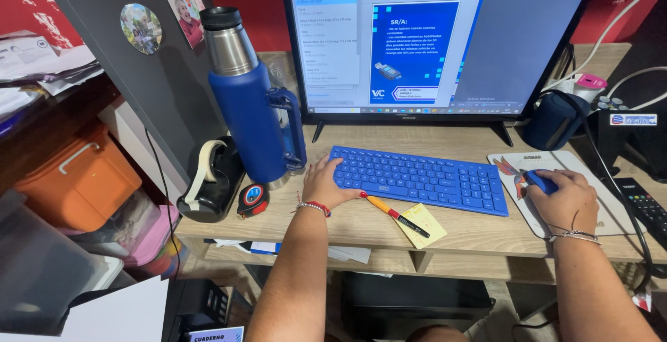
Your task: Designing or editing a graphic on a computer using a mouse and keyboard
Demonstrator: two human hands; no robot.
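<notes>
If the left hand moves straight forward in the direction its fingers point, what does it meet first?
The left hand rests at the left end of the blue keyboard, so it would slide further onto its keys. Beyond stands the monitor, though depth is unclear.

Keyboard [420,177] before monitor [438,40], flask [251,102] left, mouse [540,181] right.

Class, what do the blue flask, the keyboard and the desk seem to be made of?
Flask: likely steel, its bare neck shiny and silvery, its body coated matte blue. Keyboard: apparently plastic, uniform matte blue keys. Desk: pale wood or wood-look laminate, faint grain showing.
</notes>
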